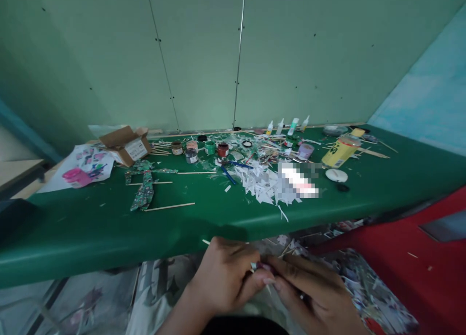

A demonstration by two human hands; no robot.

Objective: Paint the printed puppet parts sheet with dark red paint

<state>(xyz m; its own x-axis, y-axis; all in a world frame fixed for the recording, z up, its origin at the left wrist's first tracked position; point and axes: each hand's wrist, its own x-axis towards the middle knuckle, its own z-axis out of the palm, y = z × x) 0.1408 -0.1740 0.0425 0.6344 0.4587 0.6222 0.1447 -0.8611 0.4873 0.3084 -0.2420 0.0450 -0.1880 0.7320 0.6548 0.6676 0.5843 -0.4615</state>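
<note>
On the near side of the paper-scrap heap (258,182), the left hand (231,272) has its fingers curled round a thin stick (206,242); rightward, a small purplish piece (263,266) sits pinched in the right hand's (313,286) fingers. Both look light; the stick, probably snappable, wants gripping near the piece.

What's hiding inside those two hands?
A small purplish scrap shows between the left hand and right hand, and a pale stick pokes out past the left. The rest is covered, so I can't tell.
</note>
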